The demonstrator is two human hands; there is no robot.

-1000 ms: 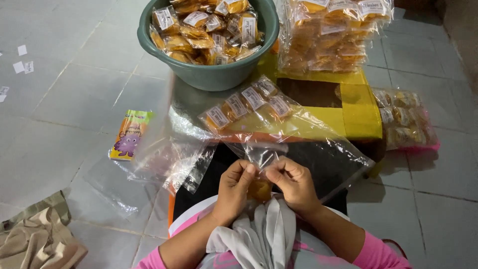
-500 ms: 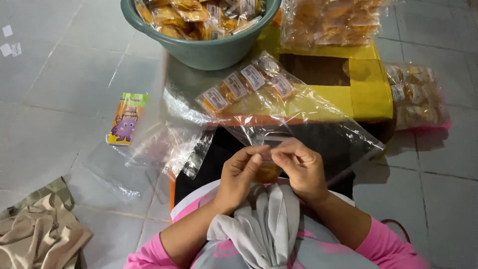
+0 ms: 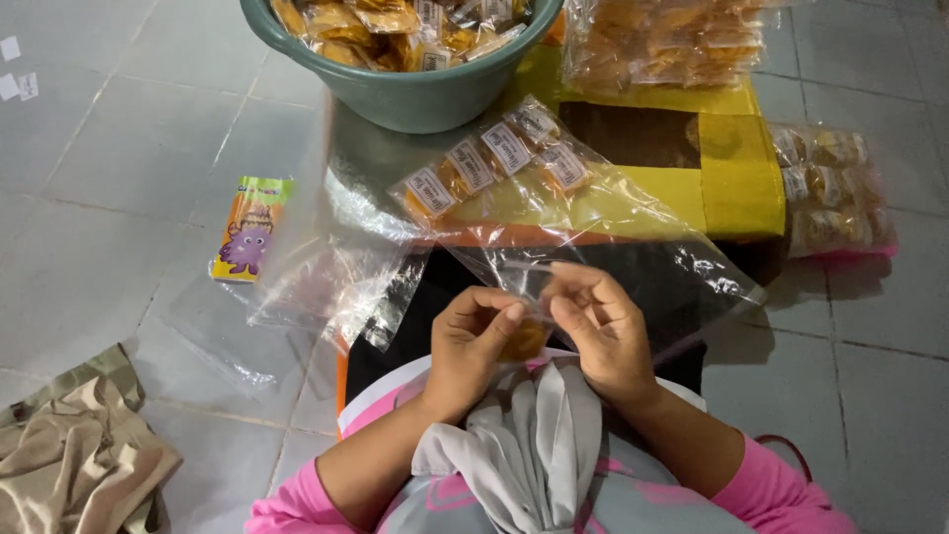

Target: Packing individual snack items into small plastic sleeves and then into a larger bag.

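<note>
My left hand [image 3: 473,341] and my right hand [image 3: 601,326] are together over my lap, both pinching a small clear plastic packet [image 3: 522,336] with an orange-yellow snack inside. A large clear plastic bag [image 3: 633,262] lies just beyond my fingers, and several labelled small snack packets [image 3: 489,163] rest in its far end. A green basin [image 3: 415,94] filled with more such packets stands on the floor ahead.
Stacked bags of packed snacks [image 3: 667,44] sit on a yellow box [image 3: 732,163] at the back right; another filled bag [image 3: 830,188] lies to its right. A colourful wrapper [image 3: 249,229], loose clear bags [image 3: 316,287] and a crumpled cloth [image 3: 74,460] lie on the tiled floor to the left.
The view has tipped down a little, so the basin and stacks sit higher in frame. My hands have kept working on the small packet, with the right fingers now spread more.
</note>
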